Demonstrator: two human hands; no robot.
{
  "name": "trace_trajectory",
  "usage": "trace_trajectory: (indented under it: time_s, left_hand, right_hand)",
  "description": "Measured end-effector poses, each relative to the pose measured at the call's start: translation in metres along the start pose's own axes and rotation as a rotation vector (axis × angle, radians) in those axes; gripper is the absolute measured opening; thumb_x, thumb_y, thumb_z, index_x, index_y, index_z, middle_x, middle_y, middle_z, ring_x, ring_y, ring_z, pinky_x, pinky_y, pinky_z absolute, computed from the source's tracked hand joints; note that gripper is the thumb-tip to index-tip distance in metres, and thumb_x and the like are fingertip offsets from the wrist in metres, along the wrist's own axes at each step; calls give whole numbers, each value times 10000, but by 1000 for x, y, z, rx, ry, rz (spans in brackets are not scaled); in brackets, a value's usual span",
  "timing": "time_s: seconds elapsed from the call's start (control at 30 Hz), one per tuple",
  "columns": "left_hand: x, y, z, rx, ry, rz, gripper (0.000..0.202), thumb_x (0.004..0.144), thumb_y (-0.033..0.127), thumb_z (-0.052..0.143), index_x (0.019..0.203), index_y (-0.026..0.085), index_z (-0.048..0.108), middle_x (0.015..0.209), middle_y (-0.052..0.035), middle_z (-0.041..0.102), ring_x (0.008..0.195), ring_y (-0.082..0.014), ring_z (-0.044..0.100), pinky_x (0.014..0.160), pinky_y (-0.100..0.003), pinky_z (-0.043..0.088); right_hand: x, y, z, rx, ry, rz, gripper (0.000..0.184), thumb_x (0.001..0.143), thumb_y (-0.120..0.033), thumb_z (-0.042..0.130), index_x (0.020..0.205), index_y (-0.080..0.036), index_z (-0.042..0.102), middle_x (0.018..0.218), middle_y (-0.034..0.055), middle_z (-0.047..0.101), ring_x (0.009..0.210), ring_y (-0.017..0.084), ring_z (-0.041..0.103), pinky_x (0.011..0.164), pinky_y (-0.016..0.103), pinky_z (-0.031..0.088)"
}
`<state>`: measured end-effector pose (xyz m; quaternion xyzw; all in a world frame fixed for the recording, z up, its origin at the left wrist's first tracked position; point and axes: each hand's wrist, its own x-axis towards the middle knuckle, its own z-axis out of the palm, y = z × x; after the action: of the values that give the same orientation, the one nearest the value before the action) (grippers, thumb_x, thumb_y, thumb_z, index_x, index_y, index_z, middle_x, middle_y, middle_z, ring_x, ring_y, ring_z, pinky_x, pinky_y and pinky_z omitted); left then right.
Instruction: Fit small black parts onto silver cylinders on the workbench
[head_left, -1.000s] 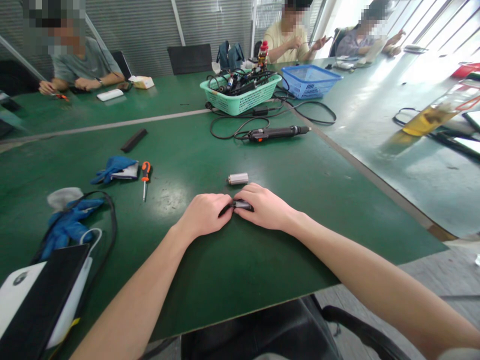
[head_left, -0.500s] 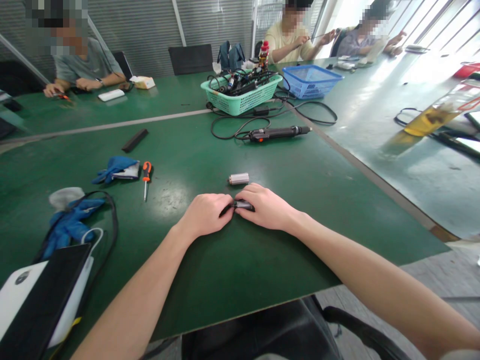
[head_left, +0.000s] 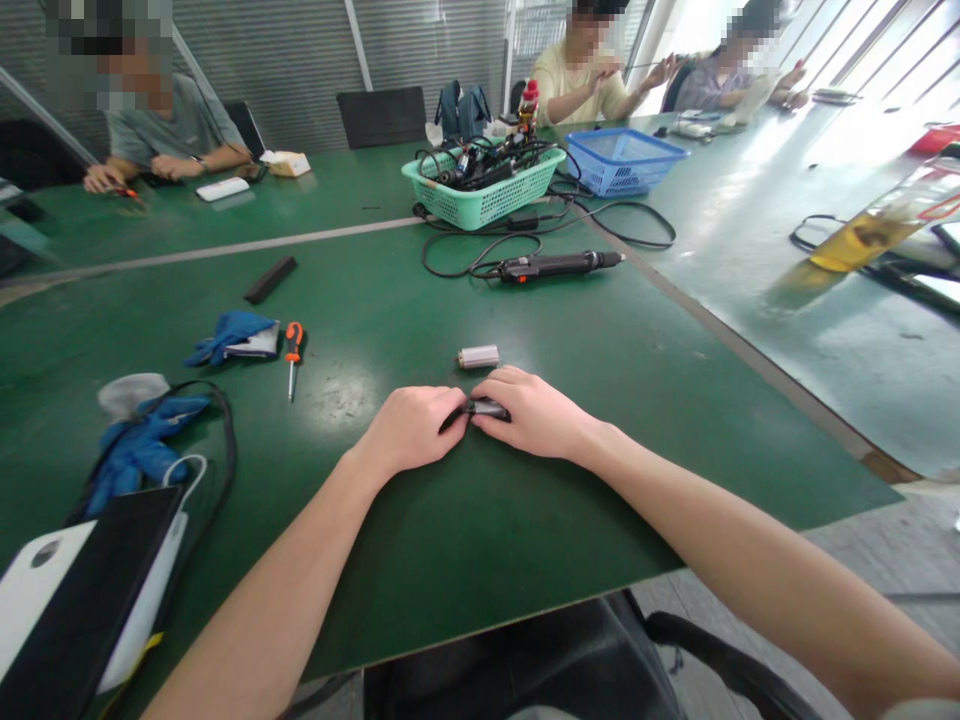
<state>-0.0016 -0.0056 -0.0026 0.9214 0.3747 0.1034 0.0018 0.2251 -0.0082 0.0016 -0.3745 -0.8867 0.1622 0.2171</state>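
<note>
Near the middle of the green table (head_left: 480,540), my left hand (head_left: 416,425) and my right hand (head_left: 532,415) meet around a small dark cylindrical part (head_left: 490,409) with a shiny grey side. My left fingers are closed on its black left end, and my right fingers and thumb pinch the grey end. Most of the part is hidden by my fingers, so its exact kind does not show. Just beyond my hands lies a short silvery-pink cylinder (head_left: 478,357) on its side, apart from both. Off to the left rests an orange-and-black screwdriver (head_left: 293,350).
An electric screwdriver (head_left: 559,265) with a cord lies further back. Behind it stand a green basket (head_left: 487,205) of tools and a blue basket (head_left: 626,175). Blue gloves (head_left: 236,338), a black block (head_left: 270,280) and a phone (head_left: 94,600) are left. Several people sit across the table.
</note>
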Motion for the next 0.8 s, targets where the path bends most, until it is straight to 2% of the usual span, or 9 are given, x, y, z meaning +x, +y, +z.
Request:
trace_trajectory:
  time_s: [0.8]
  left_hand:
    - [1,2,-3,-6,5,-11,181,972,305,476,950,201,623,861,-40,698,783,-201,660,686,-308,449]
  right_hand:
    - [0,0,-2,-14,-4,21,206,918,-284,615,1084,-173,665,1037,101,675,1035,251,608,915,366,491]
